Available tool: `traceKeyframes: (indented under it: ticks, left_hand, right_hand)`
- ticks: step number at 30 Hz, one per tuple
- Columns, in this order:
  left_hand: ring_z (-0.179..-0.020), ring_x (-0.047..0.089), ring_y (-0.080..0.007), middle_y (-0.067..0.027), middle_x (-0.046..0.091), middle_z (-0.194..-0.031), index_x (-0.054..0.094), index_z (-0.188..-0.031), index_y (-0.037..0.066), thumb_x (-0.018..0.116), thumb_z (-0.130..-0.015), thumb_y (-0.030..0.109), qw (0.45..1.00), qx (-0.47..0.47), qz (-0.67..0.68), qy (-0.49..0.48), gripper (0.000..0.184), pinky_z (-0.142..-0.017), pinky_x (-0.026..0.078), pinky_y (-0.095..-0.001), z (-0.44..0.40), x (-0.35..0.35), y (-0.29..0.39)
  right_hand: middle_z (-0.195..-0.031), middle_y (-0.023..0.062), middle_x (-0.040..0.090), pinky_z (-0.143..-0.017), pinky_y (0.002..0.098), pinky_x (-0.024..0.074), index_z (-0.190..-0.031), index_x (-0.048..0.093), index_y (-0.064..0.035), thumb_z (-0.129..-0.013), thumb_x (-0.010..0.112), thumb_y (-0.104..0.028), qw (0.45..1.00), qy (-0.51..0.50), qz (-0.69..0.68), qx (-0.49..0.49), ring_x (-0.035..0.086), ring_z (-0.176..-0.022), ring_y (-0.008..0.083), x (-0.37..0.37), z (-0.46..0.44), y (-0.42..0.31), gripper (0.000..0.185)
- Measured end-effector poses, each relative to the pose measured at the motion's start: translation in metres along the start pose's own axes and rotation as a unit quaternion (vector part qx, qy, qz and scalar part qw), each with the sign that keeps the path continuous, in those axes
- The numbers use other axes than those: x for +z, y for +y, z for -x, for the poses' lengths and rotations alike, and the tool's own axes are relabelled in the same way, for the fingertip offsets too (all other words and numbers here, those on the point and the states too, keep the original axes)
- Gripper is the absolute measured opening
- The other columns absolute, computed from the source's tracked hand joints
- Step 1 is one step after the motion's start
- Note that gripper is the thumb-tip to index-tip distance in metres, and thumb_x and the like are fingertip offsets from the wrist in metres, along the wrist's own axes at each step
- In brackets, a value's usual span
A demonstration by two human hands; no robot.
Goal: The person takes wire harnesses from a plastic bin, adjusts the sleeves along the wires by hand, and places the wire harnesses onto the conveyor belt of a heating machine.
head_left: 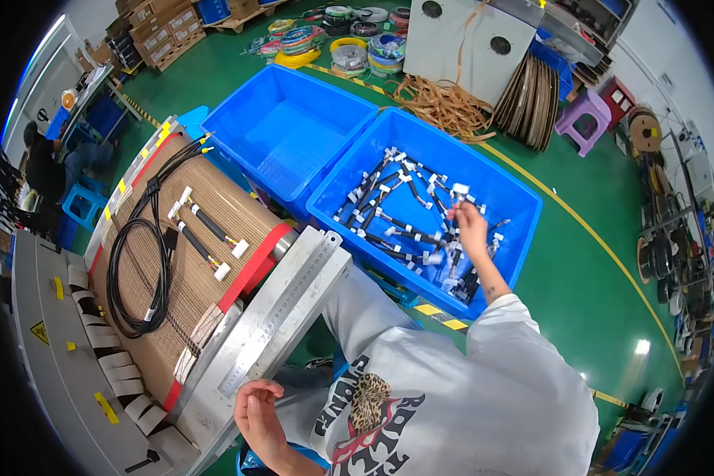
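Observation:
My right hand reaches into a blue bin, its fingers pinched at a short wire harness with a white connector just beyond the fingertips. Around it lie several black-sleeved wire harnesses with white connectors, heaped loosely. Near the end of the conveyor's metal frame, my left hand hangs with fingers loosely bent and nothing visible in it. Two short wire harnesses lie side by side on the brown mesh conveyor belt, beside a coiled black cable.
A second blue bin stands left of the first. A steel ruler lies along the conveyor's metal end. Behind are tangled brown strips, wire coils and a purple stool. Another person sits at far left.

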State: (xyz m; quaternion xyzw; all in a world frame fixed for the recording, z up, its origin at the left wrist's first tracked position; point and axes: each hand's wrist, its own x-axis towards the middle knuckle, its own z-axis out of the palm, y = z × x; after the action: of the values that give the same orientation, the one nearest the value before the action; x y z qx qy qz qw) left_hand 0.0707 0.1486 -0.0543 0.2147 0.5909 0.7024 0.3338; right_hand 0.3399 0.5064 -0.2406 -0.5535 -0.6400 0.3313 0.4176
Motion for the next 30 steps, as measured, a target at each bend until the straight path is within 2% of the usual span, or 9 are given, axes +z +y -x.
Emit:
traceKeyframes:
  ticks: [2,5,9,14,17,21,26,29,30]
  left_hand:
    - [-0.072,0.048,-0.0158,-0.0095,0.052,-0.079,0.049,-0.091,-0.002,0.044,-0.087,0.027,1.0,-0.006,0.001,-0.008,0.029,-0.067,0.037,-0.0265,-0.001,0.003,0.001]
    - [-0.073,0.051,-0.018,-0.0128,0.055,-0.077,0.051,-0.089,-0.007,0.045,-0.085,0.021,1.0,0.008,0.029,-0.001,0.029,-0.069,0.039,-0.0286,-0.002,0.007,0.0]
    - [-0.073,0.051,-0.018,-0.013,0.055,-0.077,0.051,-0.089,-0.008,0.046,-0.085,0.022,0.999,0.011,0.025,-0.019,0.03,-0.07,0.039,-0.0289,-0.005,0.008,0.003]
    - [-0.069,0.05,-0.0129,-0.009,0.056,-0.081,0.055,-0.095,-0.006,0.046,-0.086,0.021,0.999,-0.022,-0.034,-0.028,0.03,-0.064,0.04,-0.0243,-0.021,0.022,0.015]
    - [-0.066,0.047,-0.0073,-0.0049,0.056,-0.079,0.055,-0.104,-0.003,0.045,-0.086,0.02,0.999,-0.021,-0.039,-0.028,0.03,-0.061,0.039,-0.0208,-0.038,0.035,0.023]
    - [-0.055,0.044,-0.005,-0.0008,0.055,-0.07,0.056,-0.105,-0.001,0.052,-0.083,0.013,0.999,-0.029,-0.012,-0.027,0.027,-0.052,0.037,-0.0174,-0.043,0.029,0.022]
    - [-0.052,0.051,-0.0082,-0.0063,0.059,-0.069,0.058,-0.092,-0.007,0.054,-0.083,0.013,0.993,-0.043,0.066,0.083,0.023,-0.049,0.041,-0.0182,-0.044,0.011,0.016]
    - [-0.053,0.051,-0.0084,-0.0068,0.059,-0.071,0.058,-0.091,-0.007,0.054,-0.083,0.013,0.99,-0.029,0.066,0.125,0.023,-0.049,0.041,-0.0185,-0.044,0.0,0.019]
    - [-0.055,0.052,-0.0084,-0.0071,0.059,-0.072,0.058,-0.092,-0.007,0.052,-0.084,0.015,0.991,-0.021,0.053,0.121,0.025,-0.051,0.042,-0.0193,-0.044,-0.003,0.018]
  right_hand:
    - [-0.086,0.0057,0.06,-0.07,0.0265,0.0442,-0.093,0.055,-0.0013,-0.086,0.042,-0.006,0.99,-0.005,-0.142,0.02,0.058,-0.079,0.0131,-0.02,0.001,-0.008,0.016]
    - [-0.089,0.0053,0.059,-0.075,0.0262,0.0432,-0.094,0.055,-0.0007,-0.087,0.043,-0.01,0.988,-0.088,-0.123,-0.029,0.056,-0.084,0.0131,-0.043,0.004,-0.044,0.017]
    - [-0.09,0.0076,0.06,-0.074,0.0245,0.0421,-0.1,0.054,0.0011,-0.087,0.044,-0.011,0.972,0.04,-0.201,-0.112,0.055,-0.081,0.0124,-0.041,0.004,-0.11,0.021]
    - [-0.087,0.0126,0.061,-0.066,0.0242,0.0443,-0.117,0.041,0.0007,-0.085,0.047,-0.007,0.889,-0.289,-0.356,-0.006,0.055,-0.068,0.0113,0.004,0.058,-0.215,0.033]
    - [-0.087,0.0127,0.061,-0.062,0.0212,0.0446,-0.11,0.037,-0.0012,-0.084,0.048,-0.003,0.798,-0.463,-0.381,0.053,0.054,-0.067,0.008,0.032,0.103,-0.252,0.028]
    - [-0.087,0.0125,0.062,-0.06,0.0211,0.0458,-0.102,0.037,-0.0015,-0.084,0.049,-0.002,0.74,-0.576,-0.336,0.087,0.055,-0.067,0.008,0.062,0.146,-0.269,0.021]
    - [-0.09,0.0126,0.061,-0.061,0.0221,0.0463,-0.109,0.04,0.0004,-0.087,0.047,-0.009,0.655,-0.663,-0.326,0.157,0.057,-0.069,0.0103,0.073,0.159,-0.276,0.025]
    - [-0.09,0.0122,0.061,-0.062,0.0222,0.0465,-0.11,0.043,0.001,-0.088,0.046,-0.014,0.653,-0.703,-0.268,0.088,0.059,-0.071,0.0113,0.076,0.168,-0.253,0.027]
    - [-0.084,0.0106,0.061,-0.055,0.0198,0.0444,-0.106,0.046,0.0012,-0.088,0.045,-0.015,0.669,-0.687,-0.267,0.101,0.056,-0.063,0.0087,0.074,0.173,-0.253,0.024]
